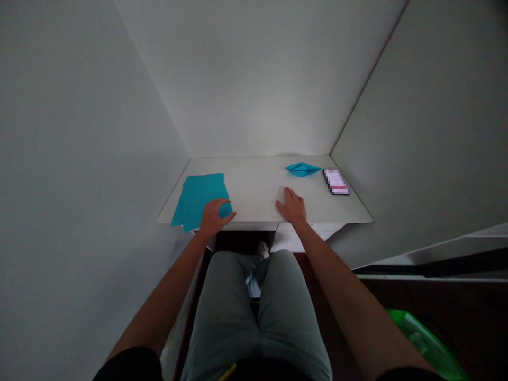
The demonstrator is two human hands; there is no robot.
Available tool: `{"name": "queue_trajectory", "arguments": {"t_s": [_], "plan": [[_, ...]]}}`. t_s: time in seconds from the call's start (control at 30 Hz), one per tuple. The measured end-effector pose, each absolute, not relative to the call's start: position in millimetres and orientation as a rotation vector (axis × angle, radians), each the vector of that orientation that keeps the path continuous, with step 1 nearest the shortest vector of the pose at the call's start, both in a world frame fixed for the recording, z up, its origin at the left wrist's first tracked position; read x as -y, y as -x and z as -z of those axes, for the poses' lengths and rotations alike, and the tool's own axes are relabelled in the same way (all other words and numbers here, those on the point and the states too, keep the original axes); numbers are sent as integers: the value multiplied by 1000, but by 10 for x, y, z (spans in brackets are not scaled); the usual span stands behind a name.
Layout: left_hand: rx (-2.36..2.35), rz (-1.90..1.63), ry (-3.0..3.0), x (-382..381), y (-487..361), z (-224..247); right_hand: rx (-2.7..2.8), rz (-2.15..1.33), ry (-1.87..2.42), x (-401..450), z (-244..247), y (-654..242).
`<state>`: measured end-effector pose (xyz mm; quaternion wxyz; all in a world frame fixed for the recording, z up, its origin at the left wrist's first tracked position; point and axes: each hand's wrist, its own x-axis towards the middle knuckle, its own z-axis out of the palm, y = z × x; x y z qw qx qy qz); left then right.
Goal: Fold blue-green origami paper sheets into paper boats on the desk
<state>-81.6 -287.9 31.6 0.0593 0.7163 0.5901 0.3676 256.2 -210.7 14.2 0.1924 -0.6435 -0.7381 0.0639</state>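
Note:
Several blue paper sheets (200, 191) lie overlapping at the left of the white desk (254, 182), their lower edges reaching the desk's front edge. Over their lower right part is my left hand (213, 216), thumb and fingers apart with nothing between them; whether it touches the paper I cannot tell. My right hand (292, 206) rests on the desk near the front edge, right of the middle, holding nothing, fingers loosely spread. Beyond it sits a folded blue paper boat (302, 169), apart from the hand.
A phone (336, 181) with a lit, blurred screen lies at the right, close to the boat's tip. White walls (257, 79) enclose the desk at the back and both sides. Below the desk are drawers (289, 241). A green container (420, 338) stands at the lower right.

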Motion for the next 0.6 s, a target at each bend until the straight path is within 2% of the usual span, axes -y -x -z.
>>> {"name": "queue_trajectory", "arguments": {"t_s": [0.1,0.2,0.4,0.6], "plan": [[-1774,-783,-2310,3115,1363,-321,2077,-183,1805,2108,-151,-2561],[-1831,-631,-2237,3249,1752,-318,2074,-178,1807,2107,-159,-2565],[-2049,-650,-2092,3271,1948,-487,2084,-163,1831,2103,-160,-2576],[-2215,-673,-2127,3101,1762,-1002,2087,-153,1828,2092,-140,-2590]]}}
